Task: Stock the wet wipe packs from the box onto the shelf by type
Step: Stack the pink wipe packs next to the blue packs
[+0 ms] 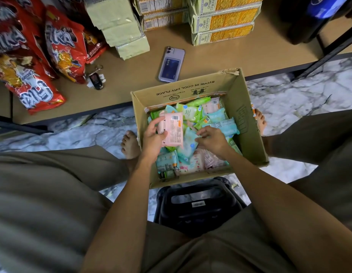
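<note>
box (191, 89) flap: "store in cool dry place"; cartons (222, 21): "cream crackers".

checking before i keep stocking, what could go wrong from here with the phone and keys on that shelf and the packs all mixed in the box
1. The phone and keys lie on the shelf right where packs may land; they could get buried or knocked off.
2. Pink, blue and green packs are jumbled in the box, so types may be mixed. The left hand holds a pink pack; the right hand digs among others.
</note>
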A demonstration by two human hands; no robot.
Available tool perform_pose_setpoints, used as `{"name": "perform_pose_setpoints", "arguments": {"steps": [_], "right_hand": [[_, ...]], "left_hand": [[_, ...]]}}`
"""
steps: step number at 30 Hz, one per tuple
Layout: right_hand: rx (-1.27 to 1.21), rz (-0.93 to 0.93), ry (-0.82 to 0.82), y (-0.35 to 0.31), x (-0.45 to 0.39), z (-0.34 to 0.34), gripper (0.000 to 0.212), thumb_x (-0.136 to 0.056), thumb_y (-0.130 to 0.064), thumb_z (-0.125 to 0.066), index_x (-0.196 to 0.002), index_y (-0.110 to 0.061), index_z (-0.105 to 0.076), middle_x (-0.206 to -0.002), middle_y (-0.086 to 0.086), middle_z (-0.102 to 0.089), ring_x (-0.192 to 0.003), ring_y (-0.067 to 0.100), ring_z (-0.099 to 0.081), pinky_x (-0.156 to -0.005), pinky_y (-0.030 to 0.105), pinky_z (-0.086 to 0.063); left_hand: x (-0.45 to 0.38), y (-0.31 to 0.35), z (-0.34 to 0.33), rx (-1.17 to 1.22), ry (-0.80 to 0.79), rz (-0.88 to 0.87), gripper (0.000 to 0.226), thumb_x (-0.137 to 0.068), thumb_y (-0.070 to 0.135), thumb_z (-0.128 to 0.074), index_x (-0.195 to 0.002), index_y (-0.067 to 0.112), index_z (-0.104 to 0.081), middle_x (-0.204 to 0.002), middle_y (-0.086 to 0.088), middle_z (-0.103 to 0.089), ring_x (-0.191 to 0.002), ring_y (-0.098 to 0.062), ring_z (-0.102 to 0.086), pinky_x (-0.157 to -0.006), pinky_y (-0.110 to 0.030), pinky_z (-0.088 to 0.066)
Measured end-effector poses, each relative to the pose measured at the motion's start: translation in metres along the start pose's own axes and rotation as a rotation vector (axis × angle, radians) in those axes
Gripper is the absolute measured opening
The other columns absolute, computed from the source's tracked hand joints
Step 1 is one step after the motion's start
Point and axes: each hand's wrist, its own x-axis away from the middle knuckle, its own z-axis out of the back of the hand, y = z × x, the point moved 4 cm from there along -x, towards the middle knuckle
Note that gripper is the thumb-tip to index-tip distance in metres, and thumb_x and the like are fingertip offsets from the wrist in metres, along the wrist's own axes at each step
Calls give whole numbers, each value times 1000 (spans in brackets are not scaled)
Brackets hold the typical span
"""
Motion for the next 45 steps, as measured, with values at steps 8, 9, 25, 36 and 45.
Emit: {"name": "perform_pose_setpoints", "arguments": {"steps": [8, 9, 25, 36, 45], "right_hand": [[-287, 138, 40, -43, -12, 31, 29, -93, 4, -64, -115, -14, -56, -95, 12, -64, -89, 24, -71, -79, 34, -61], [-213, 142, 62, -38, -12, 33, 31, -93, 5, -64, -115, -15, -55, -90, 10, -65, -84, 19, -71, -75, 31, -60], [897, -10, -332, 36, 20, -21, 60, -85, -24, -78, -140, -33, -55, -135, 14, -35, -121, 34, -51, -106, 33, -41], [1045, 215, -300, 15, 28, -25, 44, -86, -24, -72, -129, -25, -63, -133, 7, -43, -125, 27, -42, -103, 37, -42], [1059, 242, -430, 19, 24, -30, 46, -88, -22, -72, -129, -36, -55, -128, 9, -58, -118, 32, -46, -99, 42, -43]], "left_hand": [[2, 6, 5, 111, 77, -14, 52, -93, -16, -50, -129, 21, -59, -129, -9, -64, -110, -17, -63, -64, -23, -57], [2, 6, 4, 111, 83, -10, 52, -93, -16, -50, -130, 20, -59, -129, -8, -65, -110, -17, -63, -64, -22, -57], [-1, -3, 2, 54, 71, 29, 52, -92, -16, -50, -129, 19, -59, -134, -10, -62, -121, -25, -59, -74, -27, -58], [3, -1, 0, 36, 63, 40, 49, -93, -15, -50, -131, 15, -58, -124, -7, -63, -113, -21, -59, -64, -18, -56], [5, -1, 0, 33, 63, 44, 49, -93, -15, -50, -126, 20, -59, -124, -5, -63, -114, -21, -59, -60, -18, -55]]}}
